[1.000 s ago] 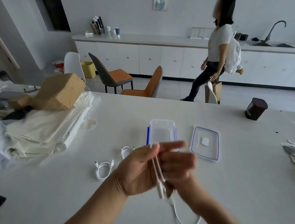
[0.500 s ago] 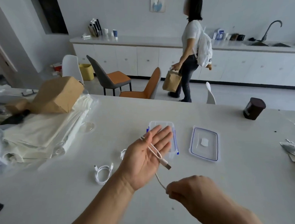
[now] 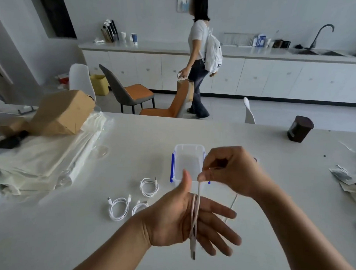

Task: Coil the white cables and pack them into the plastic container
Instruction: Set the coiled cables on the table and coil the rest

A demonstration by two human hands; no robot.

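While the left hand (image 3: 175, 222) is flat-fingered, the right hand (image 3: 232, 170) pinches the white cable (image 3: 195, 217).

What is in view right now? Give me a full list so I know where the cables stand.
plastic container: one, clear with blue clips, open, mid-table
coiled cables: three, white, on the table left of the container
loose cable: one, white, wound round the left palm
table: one, white
cardboard box: one, brown, on the cloth pile
cloth pile: one, cream, table's left end
small bin: one, dark brown, table's far right
packets: several, grey-white, right edge
chairs: four, two orange-seated, two white, beyond the table
passer-by: one, white top and backpack, by the counter
left hand: fingers straight, cable round it
right hand: above the left, grip pinching the cable
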